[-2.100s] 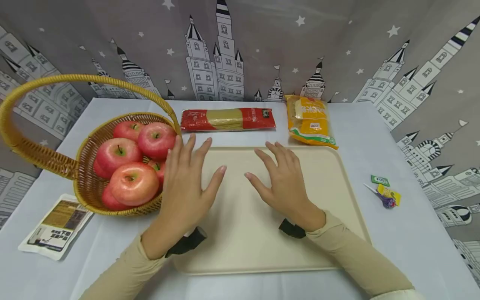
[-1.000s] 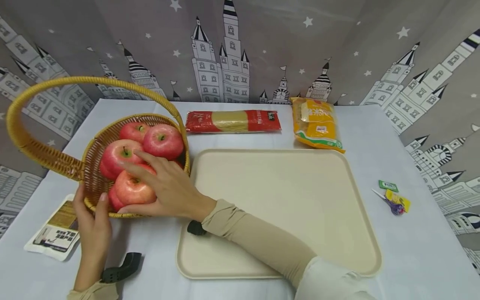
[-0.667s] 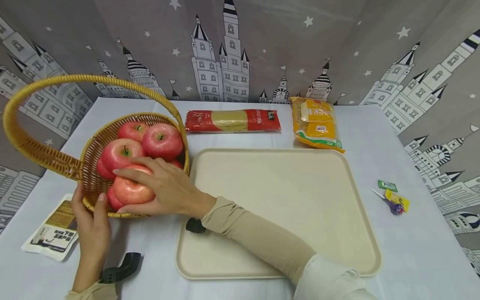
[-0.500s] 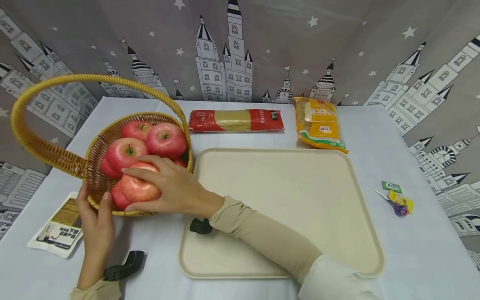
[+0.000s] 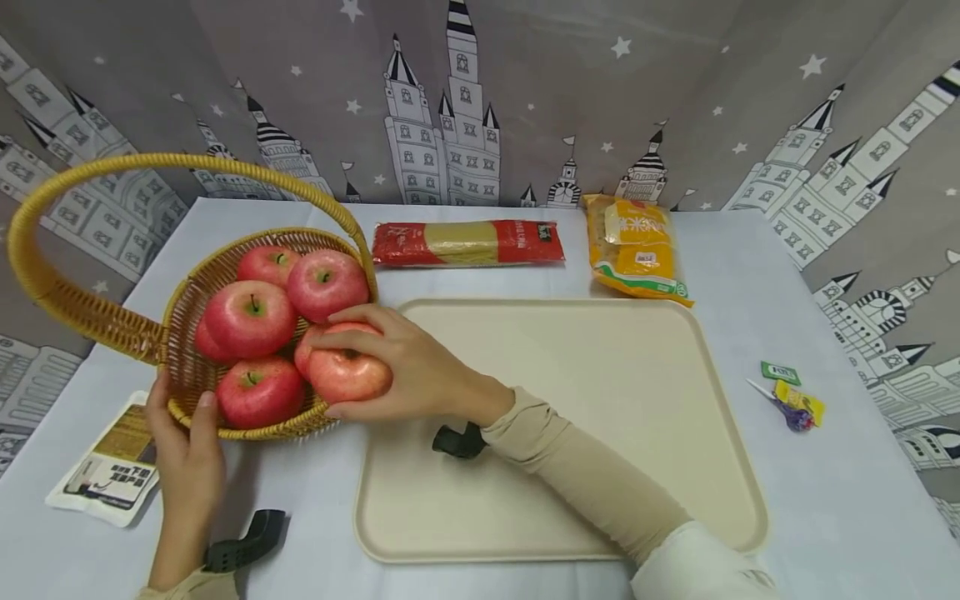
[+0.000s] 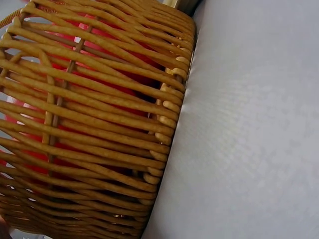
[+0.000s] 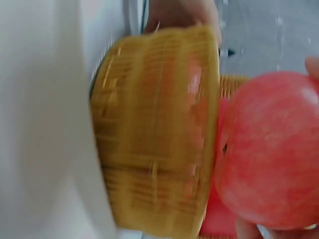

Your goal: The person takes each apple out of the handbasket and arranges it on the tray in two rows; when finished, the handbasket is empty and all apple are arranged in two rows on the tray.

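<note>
My right hand (image 5: 420,367) grips a red apple (image 5: 348,375) over the right rim of a yellow wicker basket (image 5: 176,312). In the right wrist view the held apple (image 7: 271,149) fills the right side, beside the blurred basket wall (image 7: 154,134). Several more apples lie in the basket, among them a red apple (image 5: 261,392) at the front and a pinkish apple (image 5: 251,318) in the middle. My left hand (image 5: 187,458) holds the basket's near left rim, close to the foot of its arched handle. The left wrist view shows mostly woven wall (image 6: 94,119).
Right of the basket lies a cream tray (image 5: 562,433), under my right forearm. Behind it are a red noodle packet (image 5: 465,243) and an orange bag (image 5: 637,246). A lollipop (image 5: 793,415) and small wrapped sweets (image 5: 780,372) lie far right; a white-and-brown pouch (image 5: 112,467) lies left.
Both hands came from over the tray to the basket. My right hand took hold of the front apple and moved it up and right, uncovering another apple below. The left hand stays at the rim.
</note>
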`<state>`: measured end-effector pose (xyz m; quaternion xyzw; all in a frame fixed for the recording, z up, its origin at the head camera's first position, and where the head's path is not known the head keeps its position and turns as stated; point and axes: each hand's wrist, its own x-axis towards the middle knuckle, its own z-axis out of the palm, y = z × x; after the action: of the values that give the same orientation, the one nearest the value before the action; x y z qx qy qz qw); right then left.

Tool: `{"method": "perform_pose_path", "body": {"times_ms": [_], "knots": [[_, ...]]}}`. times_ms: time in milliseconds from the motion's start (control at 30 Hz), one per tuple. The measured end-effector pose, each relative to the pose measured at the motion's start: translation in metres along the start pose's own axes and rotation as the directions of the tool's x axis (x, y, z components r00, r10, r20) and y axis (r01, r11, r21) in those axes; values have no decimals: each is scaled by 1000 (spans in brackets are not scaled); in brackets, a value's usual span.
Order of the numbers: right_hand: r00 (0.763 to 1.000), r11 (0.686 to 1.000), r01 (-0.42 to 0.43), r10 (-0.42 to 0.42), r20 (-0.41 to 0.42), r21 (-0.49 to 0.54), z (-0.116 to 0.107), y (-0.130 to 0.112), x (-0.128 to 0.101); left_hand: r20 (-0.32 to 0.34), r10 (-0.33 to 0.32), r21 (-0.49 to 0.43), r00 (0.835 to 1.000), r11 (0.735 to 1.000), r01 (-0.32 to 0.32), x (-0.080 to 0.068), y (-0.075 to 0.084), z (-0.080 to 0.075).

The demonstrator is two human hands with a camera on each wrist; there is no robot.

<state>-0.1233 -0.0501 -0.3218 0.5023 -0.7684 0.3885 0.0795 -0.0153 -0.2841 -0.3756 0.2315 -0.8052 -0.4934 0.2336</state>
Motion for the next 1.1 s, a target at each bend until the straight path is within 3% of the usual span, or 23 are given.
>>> {"method": "perform_pose_path", "body": {"times_ms": [200,467,700,833,1100], "knots": [[999,980,-50,50,1,192,-10,30,-10,-12,7,-17,1000,1000,-7,-2,0,-1],[960,908,-260,280,-14,329,-14,74,-14,0,20,-9,1000,1000,-20,-2,0,2],[929,897,-369,363,69,244,-4,97,-10,5,-16,11,1000,1000,16,-3,-1,0],[916,897,-399,380,131,192,0,100,-10,3,-12,12,1000,1000,12,-4,-2,0],[868,862,-482,446,219,158,-3,99,-16,11,2,24,1000,1000,-2,-2,-1,-1]]}}
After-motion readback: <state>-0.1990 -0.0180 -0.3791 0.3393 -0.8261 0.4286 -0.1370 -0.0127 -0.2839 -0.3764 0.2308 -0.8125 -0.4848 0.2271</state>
